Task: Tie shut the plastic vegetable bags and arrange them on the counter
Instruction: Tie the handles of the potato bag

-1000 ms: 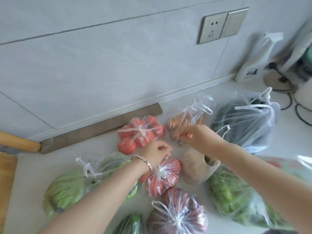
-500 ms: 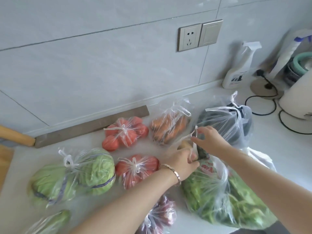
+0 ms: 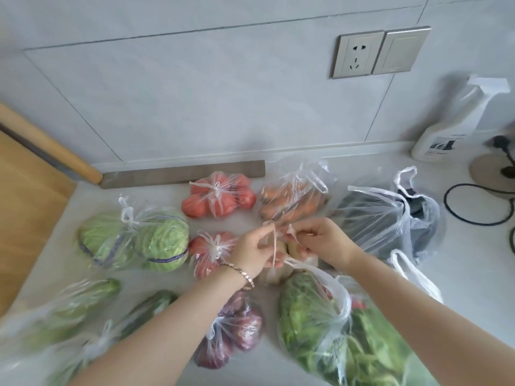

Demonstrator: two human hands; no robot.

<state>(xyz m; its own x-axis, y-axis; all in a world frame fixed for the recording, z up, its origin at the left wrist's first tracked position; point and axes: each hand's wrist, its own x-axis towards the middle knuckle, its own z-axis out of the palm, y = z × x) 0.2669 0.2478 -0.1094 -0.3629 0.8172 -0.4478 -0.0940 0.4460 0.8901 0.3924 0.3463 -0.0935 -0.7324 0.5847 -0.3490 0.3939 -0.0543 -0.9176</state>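
Left hand [image 3: 250, 252], right hand [image 3: 326, 243] drawn apart, pinching bag handles [image 3: 274, 247]; white counter [image 3: 473, 274], grey-tiled wall [image 3: 195, 107].

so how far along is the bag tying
Knotted already: the back tomato bag, the front tomato bag, the cabbage bag and the purple onion bag. In hand: the left hand and right hand each pinch a handle of the small pale bag between them. Left: the dark bag and the leafy greens bag, handles hanging loose.

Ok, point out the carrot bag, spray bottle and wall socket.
carrot bag [image 3: 292, 203], head view, on the carrots inside.
spray bottle [image 3: 441, 137], head view, on its white body.
wall socket [image 3: 359, 54], head view, middle of its plate.
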